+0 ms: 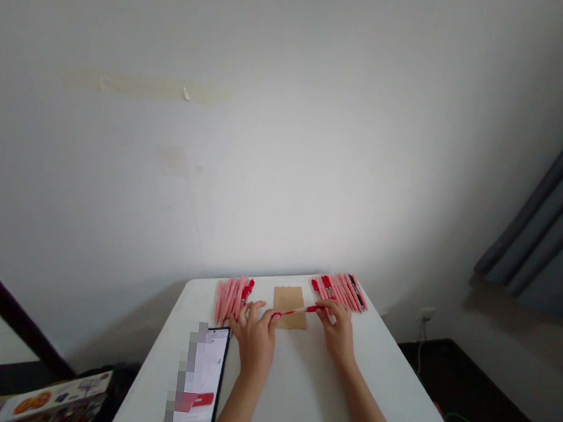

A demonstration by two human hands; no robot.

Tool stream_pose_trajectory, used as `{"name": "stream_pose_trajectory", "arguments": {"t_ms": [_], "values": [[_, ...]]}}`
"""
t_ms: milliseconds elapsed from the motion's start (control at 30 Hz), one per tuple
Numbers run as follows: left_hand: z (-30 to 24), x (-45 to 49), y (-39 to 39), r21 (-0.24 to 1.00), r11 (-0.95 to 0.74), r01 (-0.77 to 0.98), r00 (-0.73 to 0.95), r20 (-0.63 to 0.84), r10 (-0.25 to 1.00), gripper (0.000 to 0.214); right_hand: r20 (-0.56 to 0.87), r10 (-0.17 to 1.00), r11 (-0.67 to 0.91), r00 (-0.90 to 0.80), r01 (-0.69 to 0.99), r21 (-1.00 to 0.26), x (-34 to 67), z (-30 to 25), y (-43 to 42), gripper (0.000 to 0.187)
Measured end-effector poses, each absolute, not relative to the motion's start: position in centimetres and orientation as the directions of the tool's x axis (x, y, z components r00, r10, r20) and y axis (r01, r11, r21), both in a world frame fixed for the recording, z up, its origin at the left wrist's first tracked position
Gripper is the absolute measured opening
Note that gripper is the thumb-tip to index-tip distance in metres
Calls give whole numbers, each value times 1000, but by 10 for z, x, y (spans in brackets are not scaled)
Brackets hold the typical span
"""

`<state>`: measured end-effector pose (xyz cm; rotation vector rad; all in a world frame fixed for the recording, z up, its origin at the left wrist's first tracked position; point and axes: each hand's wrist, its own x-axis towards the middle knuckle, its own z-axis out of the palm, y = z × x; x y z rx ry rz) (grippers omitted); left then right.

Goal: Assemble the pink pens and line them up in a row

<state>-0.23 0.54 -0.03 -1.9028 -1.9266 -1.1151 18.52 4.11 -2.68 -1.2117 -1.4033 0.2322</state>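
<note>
A slim red pen [297,311] with a pale middle stretches between my two hands, lying nearly level above the brown paper piece [288,298]. My left hand [255,339] pinches its left end between thumb and finger, while the other fingers fan out toward the left pile. Its red right end is in the fingertips of my right hand [339,331]. A pile of pink sticks, apparently pens [228,299], with some red parts lies beside my left fingers. Beyond my right hand is another row of pink pens [341,290], with red and black ones among them.
A phone [206,378] with a lit screen lies on the white table [302,401], left of my left forearm. The wall [289,138] rises behind the table. At the lower left stands a printed box [55,399]; a dark curtain [557,213] hangs at right.
</note>
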Motion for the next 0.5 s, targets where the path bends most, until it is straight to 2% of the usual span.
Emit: {"name": "stream_pose_trajectory", "arguments": {"t_ms": [500], "values": [[-2,-3,5,336,-44,941,-186,620,763,21,607,716,418,344,484,-768,194,-33,46,22]]}}
